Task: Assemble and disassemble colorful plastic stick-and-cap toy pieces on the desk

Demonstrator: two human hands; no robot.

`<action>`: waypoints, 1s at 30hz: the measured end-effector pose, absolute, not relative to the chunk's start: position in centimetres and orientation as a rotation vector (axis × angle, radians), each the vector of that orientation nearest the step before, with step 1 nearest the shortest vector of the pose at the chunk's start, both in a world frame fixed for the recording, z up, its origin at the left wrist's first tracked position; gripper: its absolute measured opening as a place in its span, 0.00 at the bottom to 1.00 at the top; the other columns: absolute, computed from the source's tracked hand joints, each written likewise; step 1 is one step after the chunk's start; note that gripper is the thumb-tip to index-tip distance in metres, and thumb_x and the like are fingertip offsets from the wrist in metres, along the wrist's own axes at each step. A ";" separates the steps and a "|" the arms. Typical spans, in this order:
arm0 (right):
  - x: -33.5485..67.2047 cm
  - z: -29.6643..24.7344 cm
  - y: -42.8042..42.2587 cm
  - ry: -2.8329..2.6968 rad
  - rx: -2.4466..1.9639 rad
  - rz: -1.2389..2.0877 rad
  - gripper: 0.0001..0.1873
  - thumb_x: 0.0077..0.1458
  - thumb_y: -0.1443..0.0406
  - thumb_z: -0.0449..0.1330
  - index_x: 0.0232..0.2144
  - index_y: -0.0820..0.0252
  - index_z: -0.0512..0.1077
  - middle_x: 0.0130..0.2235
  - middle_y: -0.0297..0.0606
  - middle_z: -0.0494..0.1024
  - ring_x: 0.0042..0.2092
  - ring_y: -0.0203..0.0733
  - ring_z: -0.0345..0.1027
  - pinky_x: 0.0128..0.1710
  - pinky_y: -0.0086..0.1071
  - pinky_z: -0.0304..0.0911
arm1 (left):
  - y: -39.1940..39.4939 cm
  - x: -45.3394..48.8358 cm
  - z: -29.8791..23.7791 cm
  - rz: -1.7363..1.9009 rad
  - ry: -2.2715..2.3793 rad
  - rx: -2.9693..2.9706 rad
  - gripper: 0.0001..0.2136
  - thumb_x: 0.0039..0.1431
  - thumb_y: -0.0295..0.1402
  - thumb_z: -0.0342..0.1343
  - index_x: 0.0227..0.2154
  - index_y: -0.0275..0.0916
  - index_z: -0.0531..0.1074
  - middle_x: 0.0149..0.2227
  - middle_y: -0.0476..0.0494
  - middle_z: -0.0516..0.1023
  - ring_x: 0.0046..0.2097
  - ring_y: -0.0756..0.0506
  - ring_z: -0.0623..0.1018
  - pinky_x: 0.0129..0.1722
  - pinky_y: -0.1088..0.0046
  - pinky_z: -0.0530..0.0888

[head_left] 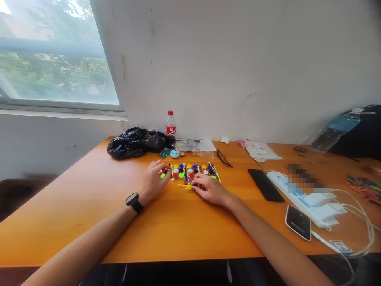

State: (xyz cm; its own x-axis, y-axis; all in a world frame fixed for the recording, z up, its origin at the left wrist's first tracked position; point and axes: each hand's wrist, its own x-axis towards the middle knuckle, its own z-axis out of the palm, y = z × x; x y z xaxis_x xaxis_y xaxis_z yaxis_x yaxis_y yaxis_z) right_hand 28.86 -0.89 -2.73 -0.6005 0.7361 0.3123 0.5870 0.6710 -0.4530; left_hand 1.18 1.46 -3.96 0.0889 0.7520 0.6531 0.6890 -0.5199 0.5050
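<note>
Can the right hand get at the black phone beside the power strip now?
Probably yes: nothing visible stands between the right hand and the black phone on the wooden table, though the hand is at a yellow piece and may need to leave it first.

A scuffed white wall stands at the far side — at left, a grey-framed glass window shows daylight and green trees. A glossy orange-brown wooden table stretches nearer.
</note>
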 end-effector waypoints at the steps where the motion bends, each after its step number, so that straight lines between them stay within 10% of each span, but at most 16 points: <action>1: 28.9 -2.8 -0.9 -2.408 -1.021 0.420 0.07 0.68 0.64 0.60 0.39 0.56 0.78 0.41 0.38 0.76 0.38 0.40 0.70 0.38 0.32 0.62 | 1.7 1.0 -4.1 1.449 1.513 2.247 0.06 0.66 0.35 0.59 0.34 0.43 0.79 0.37 0.44 0.77 0.43 0.41 0.74 0.45 0.63 0.71; 9: 29.0 -2.9 -0.7 -2.407 -1.021 0.413 0.08 0.68 0.64 0.59 0.40 0.56 0.79 0.42 0.40 0.77 0.39 0.41 0.71 0.39 0.33 0.64 | 3.6 -0.1 -5.4 1.416 1.562 2.070 0.11 0.68 0.31 0.50 0.41 0.42 0.79 0.47 0.39 0.77 0.51 0.37 0.73 0.56 0.54 0.69; 30: 28.7 -2.0 -1.2 -2.402 -0.992 0.387 0.10 0.71 0.62 0.57 0.42 0.55 0.79 0.42 0.41 0.79 0.43 0.44 0.73 0.45 0.37 0.66 | 5.7 -1.7 -6.5 1.094 1.493 2.082 0.11 0.64 0.35 0.50 0.35 0.39 0.78 0.39 0.40 0.82 0.42 0.40 0.79 0.44 0.64 0.74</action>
